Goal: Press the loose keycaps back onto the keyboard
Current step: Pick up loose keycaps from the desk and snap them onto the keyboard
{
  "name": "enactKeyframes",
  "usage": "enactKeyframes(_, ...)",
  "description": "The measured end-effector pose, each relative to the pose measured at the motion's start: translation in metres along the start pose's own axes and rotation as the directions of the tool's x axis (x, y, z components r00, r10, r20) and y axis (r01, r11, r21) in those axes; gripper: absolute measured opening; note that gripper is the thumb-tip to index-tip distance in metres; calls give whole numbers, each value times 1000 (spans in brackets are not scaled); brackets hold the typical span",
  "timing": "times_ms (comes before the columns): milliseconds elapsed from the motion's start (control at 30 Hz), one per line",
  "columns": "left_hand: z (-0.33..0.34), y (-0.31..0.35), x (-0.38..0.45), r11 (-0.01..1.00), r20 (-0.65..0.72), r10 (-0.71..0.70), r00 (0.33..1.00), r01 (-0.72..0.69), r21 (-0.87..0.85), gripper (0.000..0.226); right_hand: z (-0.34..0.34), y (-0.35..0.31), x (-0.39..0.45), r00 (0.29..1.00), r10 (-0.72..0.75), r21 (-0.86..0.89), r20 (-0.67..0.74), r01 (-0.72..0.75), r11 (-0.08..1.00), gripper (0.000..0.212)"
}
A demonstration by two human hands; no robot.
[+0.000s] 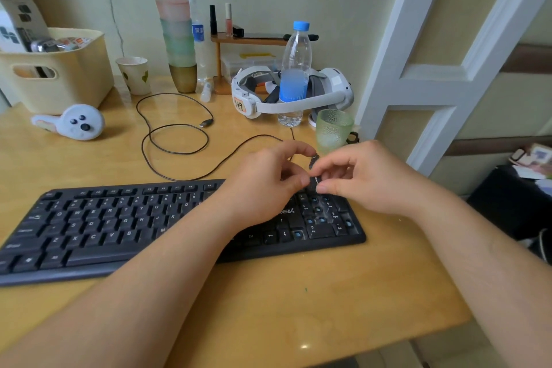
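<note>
Your left hand [268, 176] and right hand [358, 179] meet above the number pad at the keyboard's [119, 227] right end, toward two o'clock on the desk [298, 293]. Both pinch one black keycap [314, 182] between thumbs and curled fingers; your left fingertips also grip a second dark piece [313, 158] just above it. Several sockets in the pad show bare blue stems. A green glass [333, 130] stands just beyond your hands at twelve o'clock.

The keyboard [149, 224] lies on the table [298, 308]; behind it a coiled cable [176, 137], farther back a headset [292, 92] with a bottle [295, 69], a basket [59, 75] far left.
</note>
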State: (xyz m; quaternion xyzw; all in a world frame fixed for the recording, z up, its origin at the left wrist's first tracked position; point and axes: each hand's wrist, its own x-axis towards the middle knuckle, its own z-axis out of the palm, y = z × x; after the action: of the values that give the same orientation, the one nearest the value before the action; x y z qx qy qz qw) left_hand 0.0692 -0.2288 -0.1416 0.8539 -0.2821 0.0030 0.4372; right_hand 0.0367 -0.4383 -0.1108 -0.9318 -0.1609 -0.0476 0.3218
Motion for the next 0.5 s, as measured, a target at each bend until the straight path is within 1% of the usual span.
enactKeyframes(100, 0, 2, 0, 999, 46, 14, 999, -12, -48, 38, -3, -1, -7, 1000, -5, 34, 10, 4, 999, 27)
enactKeyframes(233, -2, 4, -1, 986, 89, 2, 996, 13, -168, 49, -7, -3, -8, 1000, -18, 117, 11, 16, 993, 31)
enactKeyframes(333, -3, 6, -1, 971, 101, 6, 995, 19, -240, 52, -5, 0, -7, 999, -18, 182, -46, 26, 983, 39)
enactKeyframes(433, -5, 6, -1, 955, 102, 13, 995, 18, -296, 53, -3, 4, -5, 993, -9, 259, -118, 40, 965, 34)
enactKeyframes(500, -6, 6, -2, 949, 107, 6, 994, 28, -315, 54, -2, 5, -5, 990, -11, 269, -142, 49, 962, 33)
